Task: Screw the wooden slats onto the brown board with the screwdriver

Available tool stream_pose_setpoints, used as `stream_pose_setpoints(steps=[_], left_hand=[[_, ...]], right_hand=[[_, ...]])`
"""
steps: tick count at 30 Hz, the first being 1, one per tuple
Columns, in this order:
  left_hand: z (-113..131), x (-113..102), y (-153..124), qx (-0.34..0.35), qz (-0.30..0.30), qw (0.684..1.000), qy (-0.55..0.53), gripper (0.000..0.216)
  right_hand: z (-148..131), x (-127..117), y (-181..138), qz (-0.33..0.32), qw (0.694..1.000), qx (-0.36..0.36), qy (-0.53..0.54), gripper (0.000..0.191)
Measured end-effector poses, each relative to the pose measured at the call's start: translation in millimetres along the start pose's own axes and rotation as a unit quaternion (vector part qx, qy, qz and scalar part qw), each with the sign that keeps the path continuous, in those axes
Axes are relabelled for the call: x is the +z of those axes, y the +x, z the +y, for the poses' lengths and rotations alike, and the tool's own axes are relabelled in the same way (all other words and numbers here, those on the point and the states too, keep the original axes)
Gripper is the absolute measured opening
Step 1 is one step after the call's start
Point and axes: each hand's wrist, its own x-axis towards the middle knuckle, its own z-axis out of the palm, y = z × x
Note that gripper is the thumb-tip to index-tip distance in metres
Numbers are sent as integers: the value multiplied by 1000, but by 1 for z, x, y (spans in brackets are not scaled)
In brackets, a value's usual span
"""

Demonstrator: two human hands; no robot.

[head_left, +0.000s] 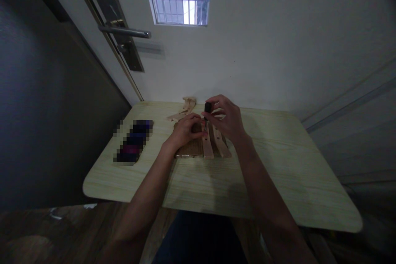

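My right hand [227, 117] grips the black handle of a screwdriver [208, 107], held upright with its lower end over a pale wooden piece [208, 148]. Across from it, my left hand [185, 132] has its thumb and fingers pinched close around the tool's lower end; what they hold is too small to make out. That wooden piece has a hole in it and rests on a brown cardboard-like pad [189, 149]. Just right of it lies a second wooden piece [222, 145] with holes, partly under my right hand.
Behind my left hand lies another pale wooden part [185, 108]. A dark, pixelated phone-like object [133, 142] is on the left of the light wooden table [278, 165]. A white door with a metal handle [126, 31] and a small window [181, 0] stands against the far edge.
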Motion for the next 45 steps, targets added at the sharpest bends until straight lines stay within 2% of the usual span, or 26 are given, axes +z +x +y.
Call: stream_pose_setpoints(steps=[9, 18, 25, 34, 41, 45], left_hand=[[5, -2, 0, -9, -7, 1000, -6, 35], [2, -1, 0, -7, -7, 1000, 3, 35], [1, 0, 0, 7, -2, 1000, 1, 35], [3, -2, -1, -9, -4, 1000, -4, 33], [8, -3, 0, -33, 2, 999, -34, 8], [10, -1, 1, -43, 10, 999, -15, 4]], right_hand=[[-6, -1, -4, -28, 999, 2, -18, 26], [-3, -5, -4, -58, 998, 0, -2, 33], [2, -4, -3, -7, 1000, -8, -27, 30], [0, -3, -3, 17, 999, 10, -27, 27], [2, -7, -4, 5, 999, 27, -28, 28], [2, -6, -5, 16, 999, 29, -12, 27]])
